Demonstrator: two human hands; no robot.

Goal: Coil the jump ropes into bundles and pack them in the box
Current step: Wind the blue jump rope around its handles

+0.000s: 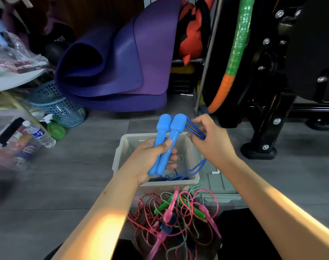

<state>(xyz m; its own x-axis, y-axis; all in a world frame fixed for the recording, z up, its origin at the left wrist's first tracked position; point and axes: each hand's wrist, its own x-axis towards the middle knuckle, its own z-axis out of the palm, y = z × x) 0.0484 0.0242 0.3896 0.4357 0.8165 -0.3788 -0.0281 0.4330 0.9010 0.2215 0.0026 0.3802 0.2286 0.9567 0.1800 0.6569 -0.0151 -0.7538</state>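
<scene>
two hands [152,156], two blue handles [165,143], one box [194,177]

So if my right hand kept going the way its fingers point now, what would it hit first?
Your right hand, pinching the blue rope, points left toward the two blue handles held in your left hand. It would probably meet the nearer handle first, though depth is hard to judge from this single view.

Both bare forearms reach forward from the lower corners. The left hand [150,158] curls its fingers and thumb in a firm grip; the right hand [210,139], held slightly higher, pinches with bent fingers.
</scene>
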